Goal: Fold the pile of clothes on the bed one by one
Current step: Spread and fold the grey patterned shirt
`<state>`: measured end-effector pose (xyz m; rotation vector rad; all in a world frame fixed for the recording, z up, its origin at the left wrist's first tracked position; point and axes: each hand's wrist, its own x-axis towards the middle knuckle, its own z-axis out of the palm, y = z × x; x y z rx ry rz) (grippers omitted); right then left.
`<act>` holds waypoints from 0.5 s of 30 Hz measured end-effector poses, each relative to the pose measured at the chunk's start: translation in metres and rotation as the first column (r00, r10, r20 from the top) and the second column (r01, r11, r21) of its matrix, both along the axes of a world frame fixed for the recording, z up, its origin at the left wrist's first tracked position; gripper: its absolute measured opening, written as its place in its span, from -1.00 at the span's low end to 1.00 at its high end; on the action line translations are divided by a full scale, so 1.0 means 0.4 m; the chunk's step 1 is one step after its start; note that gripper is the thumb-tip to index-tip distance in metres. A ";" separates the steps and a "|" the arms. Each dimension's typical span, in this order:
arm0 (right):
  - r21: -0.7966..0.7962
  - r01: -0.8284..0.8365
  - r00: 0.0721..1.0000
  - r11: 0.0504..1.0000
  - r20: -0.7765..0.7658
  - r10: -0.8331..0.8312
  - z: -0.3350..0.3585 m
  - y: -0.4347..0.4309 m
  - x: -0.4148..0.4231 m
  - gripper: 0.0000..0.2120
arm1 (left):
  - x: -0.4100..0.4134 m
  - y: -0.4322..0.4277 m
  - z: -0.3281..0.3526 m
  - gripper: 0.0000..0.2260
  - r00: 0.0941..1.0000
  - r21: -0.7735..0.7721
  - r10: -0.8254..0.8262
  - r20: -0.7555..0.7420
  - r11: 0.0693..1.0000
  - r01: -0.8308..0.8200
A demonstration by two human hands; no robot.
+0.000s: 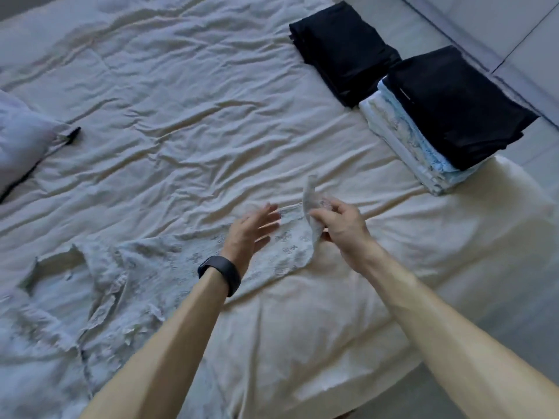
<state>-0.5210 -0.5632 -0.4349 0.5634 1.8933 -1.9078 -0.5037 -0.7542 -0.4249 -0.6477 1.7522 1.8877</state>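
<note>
Garment: pale printed shirt, lay spread on the bed, front-left of centre, collar end toward lower left; I saw it wrinkled, not yet folded.
Sleeve end: far right tip of shirt was lifted off the sheet, standing up between my fingers.
Right hand: my right hand was pinched shut on that lifted sleeve end, thumb & fingers closed round the cloth.
Left hand: my left hand hovered over the shirt just beside the right, fingers spread & straight, holding nothing; couldn't tell if the palm touched the fabric.
Wrist: black band on my left wrist.
Done stacks: folded black stack at far right of bed; next to it, touching, a taller stack of white & light-blue pieces w/ a black folded item on top, near the bed's right edge.
Left edge: white pillow w/ a small black object at its corner; too blurred to name.
Floor: grey tiles past the bed, upper right.
</note>
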 end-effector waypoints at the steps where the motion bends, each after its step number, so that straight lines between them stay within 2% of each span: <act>1: 0.079 -0.119 0.991 0.990 -0.058 0.124 0.023 -0.037 0.012 -0.86 | -0.005 -0.012 0.048 -0.61 0.998 0.110 0.035 0.052 0.993 -0.041; 3: 0.223 -0.283 0.934 0.933 -0.157 0.321 0.066 -0.117 0.036 -0.72 | -0.003 -0.046 0.124 -0.64 0.995 0.178 0.041 0.089 0.982 -0.057; 5: 0.297 -0.384 0.858 0.874 -0.236 0.457 0.104 -0.196 0.073 -0.67 | 0.023 -0.096 0.164 -0.72 0.995 0.135 0.071 0.067 0.988 -0.079; 6: 0.303 -0.420 0.831 0.855 -0.249 0.497 0.122 -0.232 0.096 -0.68 | 0.044 -0.128 0.176 -0.79 0.991 0.094 0.125 0.058 0.987 -0.130; 8: 0.252 -0.433 0.835 0.865 -0.250 0.491 0.144 -0.298 0.161 -0.66 | 0.104 -0.202 0.183 -0.85 0.961 0.048 0.272 0.044 0.961 -0.274; 10: 0.173 -0.394 0.872 0.903 -0.240 0.426 0.145 -0.354 0.256 -0.62 | 0.190 -0.285 0.169 -0.93 0.897 -0.035 0.442 0.004 0.896 -0.442; 12: 0.184 -0.368 0.898 0.912 -0.186 0.399 0.108 -0.410 0.384 -0.68 | 0.306 -0.371 0.158 -0.95 0.808 -0.132 0.585 -0.067 0.798 -0.589; 14: 0.348 -0.418 0.867 0.839 -0.123 0.483 0.047 -0.469 0.529 -0.73 | 0.442 -0.454 0.155 -0.92 0.741 -0.254 0.658 -0.134 0.700 -0.667; 15: 0.450 -0.486 0.812 0.749 -0.085 0.578 0.015 -0.496 0.600 -0.63 | 0.512 -0.491 0.162 -0.89 0.713 -0.335 0.681 -0.170 0.640 -0.691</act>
